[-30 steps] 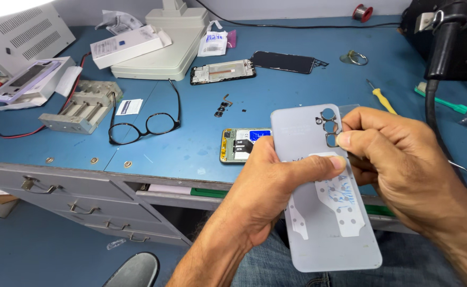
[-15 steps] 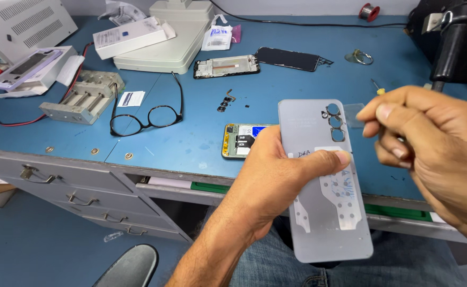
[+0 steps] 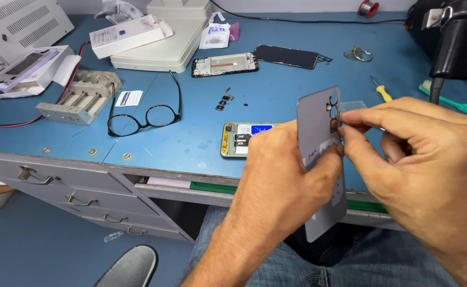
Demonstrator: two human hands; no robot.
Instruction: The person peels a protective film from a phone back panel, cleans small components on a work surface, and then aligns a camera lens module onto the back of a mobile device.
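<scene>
Grey plastic is filling our view: we are gripping the phone back cover point(image 3: 318, 159) in our left hand point(image 3: 276, 196), holding it upright above the blue bench point(image 3: 201, 138); our right hand point(image 3: 419, 165) is pinching closed at the cover's camera holes; an opened phone point(image 3: 238, 139) is lying just behind on the bench; black glasses point(image 3: 146, 114) are resting further left.
</scene>
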